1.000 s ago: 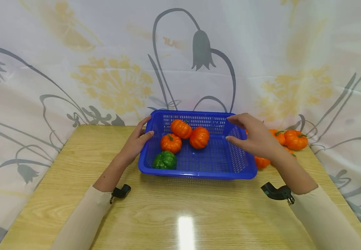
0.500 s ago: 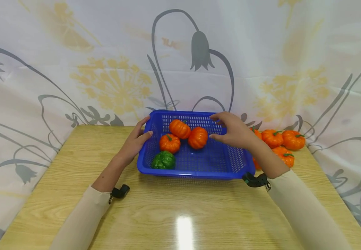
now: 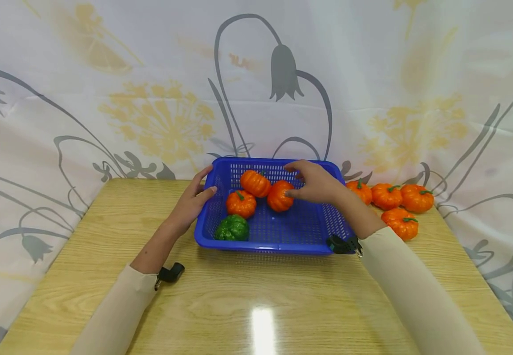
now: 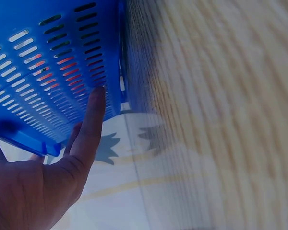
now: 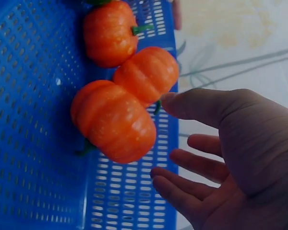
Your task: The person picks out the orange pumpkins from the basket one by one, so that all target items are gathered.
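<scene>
A blue slotted plastic basket (image 3: pixel 262 246) holds three small orange pumpkins: one at the back (image 3: pixel 255 183), a left one (image 3: pixel 241 204) and a right one (image 3: pixel 278 198). A green ribbed vegetable (image 3: pixel 232 228) lies in its front left corner. My left hand (image 3: pixel 190 203) grips the basket's left side, thumb over the rim and a finger along the slotted outer wall (image 4: pixel 53 43). Over the basket's right half, my right hand (image 3: pixel 316 183) is spread around the right pumpkin's near side, thumb and fingers apart. In the right wrist view that pumpkin (image 5: pixel 113 122) lies just beyond the fingertips.
Several more orange pumpkins (image 3: pixel 387 197) sit on the wooden table (image 3: pixel 212 305) right of the basket, close to my right forearm. A flower-patterned curtain (image 3: pixel 158 74) hangs behind the table's back edge.
My right hand has moved left, from the basket's right rim to beside the right pumpkin, uncovering the pumpkins on the table. My left hand has stayed on the basket.
</scene>
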`<state>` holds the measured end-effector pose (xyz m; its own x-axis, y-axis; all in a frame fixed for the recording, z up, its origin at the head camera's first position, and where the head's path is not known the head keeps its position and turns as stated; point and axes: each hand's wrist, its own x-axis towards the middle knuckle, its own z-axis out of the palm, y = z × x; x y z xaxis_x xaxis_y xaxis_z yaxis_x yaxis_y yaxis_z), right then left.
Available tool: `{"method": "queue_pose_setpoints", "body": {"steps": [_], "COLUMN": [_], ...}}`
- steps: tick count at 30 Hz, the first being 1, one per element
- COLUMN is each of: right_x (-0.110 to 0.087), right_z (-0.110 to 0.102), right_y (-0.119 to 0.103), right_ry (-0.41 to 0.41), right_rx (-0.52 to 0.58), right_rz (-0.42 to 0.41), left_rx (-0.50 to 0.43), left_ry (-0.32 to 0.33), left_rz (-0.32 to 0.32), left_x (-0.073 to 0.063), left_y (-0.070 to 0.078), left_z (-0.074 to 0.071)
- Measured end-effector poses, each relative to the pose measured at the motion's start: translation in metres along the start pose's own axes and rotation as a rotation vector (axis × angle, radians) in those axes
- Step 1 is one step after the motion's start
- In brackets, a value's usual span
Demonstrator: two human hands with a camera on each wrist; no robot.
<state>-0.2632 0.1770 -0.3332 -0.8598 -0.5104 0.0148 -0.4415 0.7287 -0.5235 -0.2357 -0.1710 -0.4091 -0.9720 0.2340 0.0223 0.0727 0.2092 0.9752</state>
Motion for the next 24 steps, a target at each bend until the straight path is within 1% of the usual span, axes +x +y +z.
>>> {"method": "queue_pose_setpoints", "body": {"steps": [8,12,17,24], "right_x": [0.013,0.018,0.02,0.02], "right_z": [0.008,0.012,0.017,0.019], "right_y": [0.009,0.012,0.017,0.019], "right_ry": [-0.081,-0.125,-0.179,-0.207], "right_rx": [0.045,0.052,0.045,0.032], "right_rz": [0.027,0.025,0.024,0.036], "left_rx": [0.007,0.015,0.012,0.0], "left_ry": [0.007,0.011,0.009,0.005], "left_rz": [0.002,0.005,0.012,0.013], "left_x": [0.0,0.0,0.0,0.001], "left_y": [0.0,-0.001,-0.002,-0.002], "left_z": [0.001,0.001,0.0,0.0]}}
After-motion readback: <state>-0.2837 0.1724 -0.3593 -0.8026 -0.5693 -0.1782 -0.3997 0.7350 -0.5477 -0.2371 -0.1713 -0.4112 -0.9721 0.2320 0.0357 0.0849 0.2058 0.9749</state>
